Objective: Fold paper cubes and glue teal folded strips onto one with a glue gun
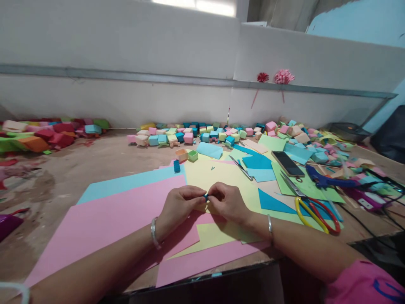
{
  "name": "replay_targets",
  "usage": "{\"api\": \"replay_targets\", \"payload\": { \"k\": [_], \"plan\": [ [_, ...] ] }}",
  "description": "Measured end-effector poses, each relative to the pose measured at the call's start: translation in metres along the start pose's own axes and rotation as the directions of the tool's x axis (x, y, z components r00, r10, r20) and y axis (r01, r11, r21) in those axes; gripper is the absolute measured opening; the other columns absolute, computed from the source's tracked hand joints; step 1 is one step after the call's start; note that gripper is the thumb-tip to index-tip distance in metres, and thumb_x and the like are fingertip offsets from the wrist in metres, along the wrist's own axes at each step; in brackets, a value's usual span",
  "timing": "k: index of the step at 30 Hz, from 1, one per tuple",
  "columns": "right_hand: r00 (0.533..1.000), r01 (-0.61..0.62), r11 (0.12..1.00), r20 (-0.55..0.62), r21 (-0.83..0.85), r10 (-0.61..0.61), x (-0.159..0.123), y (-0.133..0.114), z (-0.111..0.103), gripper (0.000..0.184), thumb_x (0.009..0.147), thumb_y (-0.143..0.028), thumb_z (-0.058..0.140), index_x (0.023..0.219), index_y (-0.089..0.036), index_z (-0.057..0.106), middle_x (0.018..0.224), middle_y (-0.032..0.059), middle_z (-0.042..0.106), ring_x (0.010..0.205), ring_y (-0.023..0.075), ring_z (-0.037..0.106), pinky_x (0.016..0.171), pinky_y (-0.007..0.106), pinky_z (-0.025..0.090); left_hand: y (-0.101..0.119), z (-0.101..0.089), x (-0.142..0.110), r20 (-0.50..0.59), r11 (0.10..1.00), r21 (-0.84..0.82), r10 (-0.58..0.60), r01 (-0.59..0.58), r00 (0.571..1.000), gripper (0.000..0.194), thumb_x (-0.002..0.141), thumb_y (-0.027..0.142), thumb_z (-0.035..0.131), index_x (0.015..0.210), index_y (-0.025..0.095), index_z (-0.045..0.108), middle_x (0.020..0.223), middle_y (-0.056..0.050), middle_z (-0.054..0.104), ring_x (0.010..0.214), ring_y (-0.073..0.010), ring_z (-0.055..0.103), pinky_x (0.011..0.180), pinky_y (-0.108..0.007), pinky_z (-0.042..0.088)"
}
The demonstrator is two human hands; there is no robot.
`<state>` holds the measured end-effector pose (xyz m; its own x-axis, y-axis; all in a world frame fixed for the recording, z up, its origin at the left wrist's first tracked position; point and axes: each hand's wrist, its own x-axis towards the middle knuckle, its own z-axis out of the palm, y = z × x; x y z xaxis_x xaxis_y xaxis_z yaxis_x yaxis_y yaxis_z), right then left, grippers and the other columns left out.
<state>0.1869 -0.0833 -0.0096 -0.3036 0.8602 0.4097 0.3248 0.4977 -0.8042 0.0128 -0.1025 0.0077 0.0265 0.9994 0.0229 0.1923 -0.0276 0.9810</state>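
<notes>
Both hands meet over the coloured paper sheets at the table's front. My left hand [181, 205] pinches a tiny dark blue piece of paper [206, 197] between thumb and fingertips. From the other side, my right hand [228, 202] grips the same piece, its fingers closed. The piece is too small to make out its shape. Under my hands lie a pink sheet [126, 215] and a pale yellow sheet [218, 171]. Just beyond them stand a small open peach paper box [181, 155] and a green one [193, 156], with a ridged blue piece [176, 166] nearby.
Scissors with yellow and red handles [316, 215], a phone [287, 164] and a blue glue gun [329, 179] lie to the right. Tweezers [241, 168] rest on the paper. Several small paper boxes [188, 138] line the back by the white wall, with more coloured paper pieces [60, 137] at left.
</notes>
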Motion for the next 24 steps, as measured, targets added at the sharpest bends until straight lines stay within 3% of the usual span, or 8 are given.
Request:
{"api": "replay_targets", "payload": {
  "k": [8,12,15,17,20,22,24],
  "plan": [
    [0.998,0.054,0.997,0.041,-0.062,-0.051,-0.002,-0.001,-0.001,0.014,0.075,-0.01,0.056,0.083,-0.018,0.065,0.075,0.0,0.069,0.067,0.0127,0.061,0.064,0.024,0.045,-0.002,0.002,-0.002,0.063,0.999,0.049,0.0,-0.003,0.998,0.017,0.068,0.019,0.071,0.083,0.013,0.076,0.078,-0.009,0.072,0.067,-0.0173,0.063,0.059,-0.027,0.052],
    [1.0,-0.031,1.0,0.003,0.004,0.031,0.001,0.002,-0.007,0.018,0.077,-0.013,0.056,0.093,-0.018,0.063,0.079,0.0007,0.07,0.07,0.0135,0.064,0.066,0.024,0.048,0.004,0.002,-0.003,0.087,1.0,0.022,0.011,-0.013,0.996,0.036,0.071,0.026,0.071,0.105,0.014,0.071,0.092,-0.01,0.074,0.076,-0.0202,0.067,0.067,-0.031,0.056],
    [0.998,-0.061,0.998,-0.027,-0.028,0.06,0.004,0.002,-0.009,0.011,0.077,-0.015,0.059,0.087,-0.018,0.063,0.078,0.0006,0.069,0.07,0.0133,0.064,0.065,0.024,0.048,0.008,0.0,-0.002,0.124,0.988,0.14,0.049,-0.066,0.991,0.034,0.069,0.03,0.073,0.1,0.015,0.071,0.092,-0.009,0.075,0.078,-0.0224,0.069,0.07,-0.031,0.055],
    [1.0,-0.017,0.996,0.0,-0.084,0.017,0.008,0.002,-0.01,0.009,0.078,-0.013,0.058,0.084,-0.018,0.064,0.078,0.0001,0.068,0.071,0.0124,0.063,0.065,0.023,0.048,0.008,-0.001,0.001,0.138,0.966,0.241,0.057,-0.089,0.989,0.031,0.068,0.033,0.074,0.094,0.017,0.07,0.086,-0.006,0.075,0.076,-0.0222,0.069,0.07,-0.031,0.055],
    [0.983,0.151,0.959,0.141,-0.238,-0.12,0.02,-0.001,-0.017,0.01,0.081,-0.012,0.059,0.087,-0.018,0.065,0.085,0.0016,0.069,0.078,0.0131,0.062,0.073,0.024,0.049,0.006,-0.003,0.007,0.149,0.957,0.271,0.064,-0.103,0.987,0.03,0.064,0.038,0.077,0.084,0.019,0.066,0.074,-0.003,0.072,0.068,-0.0208,0.067,0.061,-0.027,0.054],
    [0.958,0.259,0.885,0.217,-0.387,-0.186,0.027,-0.007,-0.032,0.008,0.083,-0.015,0.063,0.091,-0.017,0.065,0.093,0.0059,0.069,0.089,0.0162,0.062,0.08,0.027,0.049,0.004,-0.004,0.009,0.162,0.979,0.196,0.032,-0.064,0.986,0.032,0.064,0.042,0.077,0.081,0.02,0.062,0.069,-0.002,0.07,0.064,-0.021,0.067,0.056,-0.027,0.054],
    [0.954,0.298,0.795,0.192,-0.529,-0.231,0.027,-0.016,-0.06,0.01,0.087,-0.015,0.059,0.094,-0.015,0.065,0.106,0.0112,0.067,0.101,0.0189,0.06,0.084,0.029,0.048,0.004,-0.004,0.009,0.15,0.994,0.102,0.027,-0.043,0.988,0.037,0.063,0.044,0.079,0.085,0.021,0.06,0.072,-0.002,0.07,0.066,-0.022,0.069,0.058,-0.028,0.056]
  ]
}}
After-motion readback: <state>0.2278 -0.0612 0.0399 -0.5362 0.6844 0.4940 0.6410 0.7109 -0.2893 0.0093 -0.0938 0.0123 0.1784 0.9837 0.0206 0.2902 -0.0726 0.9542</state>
